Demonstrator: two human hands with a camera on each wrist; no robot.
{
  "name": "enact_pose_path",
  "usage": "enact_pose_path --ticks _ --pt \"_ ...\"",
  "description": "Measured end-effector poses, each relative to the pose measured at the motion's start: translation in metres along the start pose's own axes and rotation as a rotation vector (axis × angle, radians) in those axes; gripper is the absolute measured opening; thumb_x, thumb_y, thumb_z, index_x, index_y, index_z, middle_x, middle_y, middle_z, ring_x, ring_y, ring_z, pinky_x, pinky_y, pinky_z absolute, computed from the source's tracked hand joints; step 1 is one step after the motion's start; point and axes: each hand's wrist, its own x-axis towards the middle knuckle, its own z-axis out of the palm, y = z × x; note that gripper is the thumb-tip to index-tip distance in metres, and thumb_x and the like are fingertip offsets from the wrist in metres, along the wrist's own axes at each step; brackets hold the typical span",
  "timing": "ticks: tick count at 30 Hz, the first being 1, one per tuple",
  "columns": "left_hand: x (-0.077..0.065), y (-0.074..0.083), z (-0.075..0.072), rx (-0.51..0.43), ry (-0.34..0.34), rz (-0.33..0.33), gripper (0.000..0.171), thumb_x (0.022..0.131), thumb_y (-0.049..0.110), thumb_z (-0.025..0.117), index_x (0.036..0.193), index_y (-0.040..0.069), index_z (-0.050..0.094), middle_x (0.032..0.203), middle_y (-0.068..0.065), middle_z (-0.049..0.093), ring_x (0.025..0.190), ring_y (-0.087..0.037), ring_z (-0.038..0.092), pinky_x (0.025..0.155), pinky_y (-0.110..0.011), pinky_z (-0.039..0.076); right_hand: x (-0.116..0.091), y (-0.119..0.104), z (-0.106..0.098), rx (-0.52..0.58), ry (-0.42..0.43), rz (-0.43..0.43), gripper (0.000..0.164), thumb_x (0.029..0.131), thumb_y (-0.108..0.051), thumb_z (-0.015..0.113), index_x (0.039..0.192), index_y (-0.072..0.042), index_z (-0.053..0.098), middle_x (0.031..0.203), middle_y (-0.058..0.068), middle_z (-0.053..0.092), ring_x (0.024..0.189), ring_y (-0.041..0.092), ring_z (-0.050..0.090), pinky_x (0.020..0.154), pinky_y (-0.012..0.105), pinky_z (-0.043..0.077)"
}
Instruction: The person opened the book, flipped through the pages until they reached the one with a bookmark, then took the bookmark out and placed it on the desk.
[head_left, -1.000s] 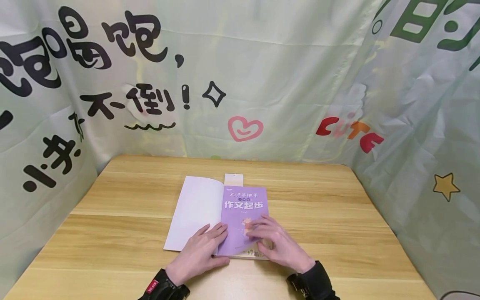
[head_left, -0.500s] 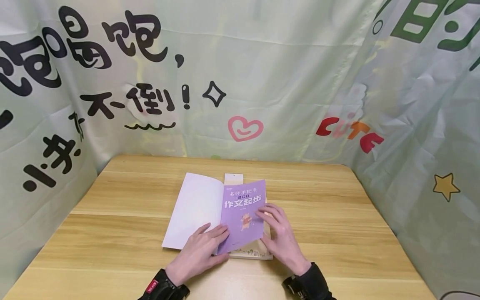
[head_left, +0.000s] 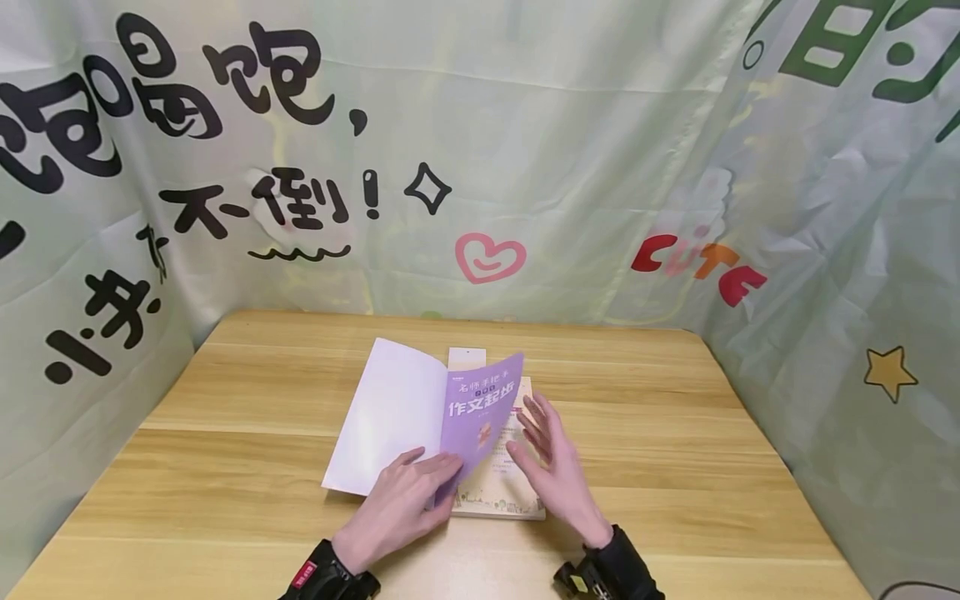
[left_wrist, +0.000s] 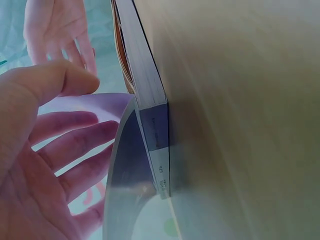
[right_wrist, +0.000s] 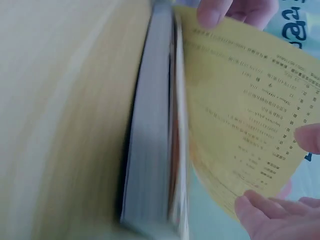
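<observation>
An open book lies on the table in the head view, its white inside cover (head_left: 397, 408) spread to the left. Its purple title page (head_left: 468, 433), with Chinese lettering, stands raised and curved at the right edge. Beneath shows a beige page (head_left: 498, 487) with small print. My left hand (head_left: 401, 504) rests across the fold, fingers stretched over the cover and the purple page's lower part. My right hand (head_left: 555, 467) is right of the raised page, fingers spread and gripping nothing. In the right wrist view the page's printed back (right_wrist: 245, 110) faces its fingertips (right_wrist: 252, 202).
A pale strip (head_left: 467, 358) sticks out past the book's far edge. The wooden table (head_left: 637, 400) reaches around the book. Printed fabric (head_left: 570, 167) hangs behind and at both sides. A dark cable (head_left: 918, 587) shows at the lower right corner.
The purple page has lifted and curved leftward, uncovering more of the beige page. My right hand has come away from it, fingers spreading. My left hand stays nearly in place.
</observation>
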Motion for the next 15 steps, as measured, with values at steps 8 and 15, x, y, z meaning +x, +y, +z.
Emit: enact_pose_path --ticks 8,15 --pt "0.002 0.001 0.001 -0.080 0.062 -0.030 0.039 0.084 0.018 0.075 0.122 0.011 0.071 0.113 -0.001 0.078 0.100 -0.013 0.075 0.100 -0.047 0.057 0.005 -0.009 0.012 0.275 -0.161 0.163 0.068 0.105 -0.010 0.046 0.161 -0.006 0.007 0.162 0.030 0.025 0.146 0.046 0.036 0.118 0.055 0.034" --pt "0.001 0.005 -0.002 -0.209 0.085 -0.129 0.039 0.082 0.011 0.074 0.120 0.006 0.071 0.098 -0.006 0.080 0.089 -0.017 0.075 0.089 -0.041 0.061 0.010 -0.012 0.017 0.333 -0.265 0.214 0.062 0.110 -0.021 0.034 0.161 -0.007 0.002 0.162 0.033 0.018 0.147 0.049 0.032 0.121 0.061 0.026"
